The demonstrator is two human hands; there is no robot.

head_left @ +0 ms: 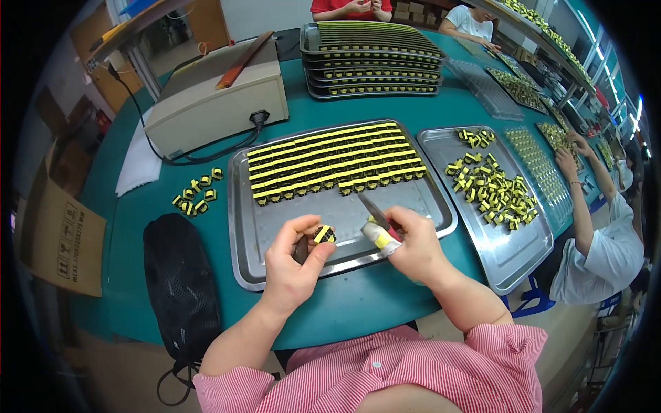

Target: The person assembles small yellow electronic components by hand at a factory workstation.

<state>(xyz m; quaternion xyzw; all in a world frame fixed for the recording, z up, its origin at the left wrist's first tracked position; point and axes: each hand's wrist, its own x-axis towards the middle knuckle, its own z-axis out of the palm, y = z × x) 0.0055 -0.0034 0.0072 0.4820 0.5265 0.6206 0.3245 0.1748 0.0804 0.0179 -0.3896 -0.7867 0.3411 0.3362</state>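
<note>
My left hand (288, 270) is closed around a small yellow-and-black transformer (323, 235), pinched between thumb and fingers above the near part of a metal tray (251, 237). Something dark also shows in that palm, too covered to name. Just to the right, my right hand (421, 249) grips a slim grey pointed metal tool (372, 208) with a red part at its grip. A whitish and yellow wrapping (380, 236) covers one of its fingers. The tool's tip stays apart from the transformer. Tight rows of similar transformers (330, 162) fill the tray's far half.
A second tray (506, 258) at right holds a loose pile of transformers (492, 189). Several loose ones (196, 193) lie left, near a black mesh bag (180, 275). Behind stand a beige box-shaped device (213, 103) with a cable and stacked full trays (372, 65). Co-workers sit right and across.
</note>
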